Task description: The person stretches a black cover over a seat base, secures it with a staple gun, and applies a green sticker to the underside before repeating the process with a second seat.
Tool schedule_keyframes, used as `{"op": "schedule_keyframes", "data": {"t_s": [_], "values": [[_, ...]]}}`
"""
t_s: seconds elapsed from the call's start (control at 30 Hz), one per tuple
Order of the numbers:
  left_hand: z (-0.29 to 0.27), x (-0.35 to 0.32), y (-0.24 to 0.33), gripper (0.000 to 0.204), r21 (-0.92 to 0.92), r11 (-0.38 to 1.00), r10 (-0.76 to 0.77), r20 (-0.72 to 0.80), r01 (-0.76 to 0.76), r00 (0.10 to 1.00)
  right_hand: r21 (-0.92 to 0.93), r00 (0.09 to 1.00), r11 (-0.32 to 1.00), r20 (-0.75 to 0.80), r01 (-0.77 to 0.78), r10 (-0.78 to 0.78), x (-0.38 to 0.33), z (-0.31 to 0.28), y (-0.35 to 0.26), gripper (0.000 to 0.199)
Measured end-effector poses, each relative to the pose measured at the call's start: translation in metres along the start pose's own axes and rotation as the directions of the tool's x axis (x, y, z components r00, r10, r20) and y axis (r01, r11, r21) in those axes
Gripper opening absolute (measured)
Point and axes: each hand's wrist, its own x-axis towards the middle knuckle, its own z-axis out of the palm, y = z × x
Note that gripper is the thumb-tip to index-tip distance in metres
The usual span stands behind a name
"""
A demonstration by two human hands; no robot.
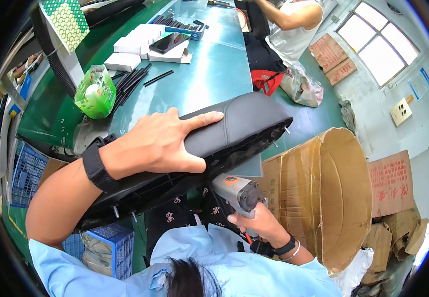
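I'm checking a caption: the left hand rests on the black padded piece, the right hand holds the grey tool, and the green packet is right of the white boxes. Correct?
Not quite: the head view shows the green packet left of the white boxes. The left hand does rest on the black padded piece, and the right hand holds the grey tool.

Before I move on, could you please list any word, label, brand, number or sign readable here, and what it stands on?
I'll locate printing without copying its wording.
Lower cardboard sheet by the wall: red characters, the largest clear.
Upper brown cardboard: red print, too small.
Large carton: dark marks, too blurred.
Green packet: pale lettering, too blurred.
Wall notice: fine print, too small.
Grey power tool: orange mark, unreadable.
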Motion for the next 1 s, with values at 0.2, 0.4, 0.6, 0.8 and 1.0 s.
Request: {"op": "schedule_keyframes", "data": {"t_s": [0.2, 0.4, 0.6, 0.8, 1.0], "values": [[0.000, 0.001, 0.003, 0.079, -0.035, 0.996, -0.086, 0.040, 0.087, 0.996, -0.040, 0.997, 0.996, -0.007, 0.074, -0.075, -0.004, 0.011, 0.008, 0.032], [0.011, 0.002, 0.003, 0.080, -0.030, 0.999, -0.046, -0.056, 0.044, 0.997, -0.156, 0.990, 0.978, 0.049, 0.136, -0.129, 0.001, 0.023, 0.001, 0.044], [0.009, 0.005, 0.002, 0.079, -0.100, 0.993, -0.065, -0.033, 0.061, 0.997, -0.175, 0.982, 0.983, 0.185, 0.060, -0.027, 0.003, 0.038, -0.006, 0.050], [0.009, 0.002, 0.002, 0.078, -0.150, 0.988, -0.057, -0.067, 0.046, 0.996, -0.161, 0.968, 0.975, 0.222, 0.155, -0.117, 0.003, 0.051, -0.002, 0.055], [0.016, -0.001, 0.003, 0.079, -0.083, 0.996, -0.040, -0.153, 0.027, 0.987, -0.262, 0.935, 0.952, 0.348, 0.161, -0.062, 0.006, 0.068, -0.013, 0.065]]}}
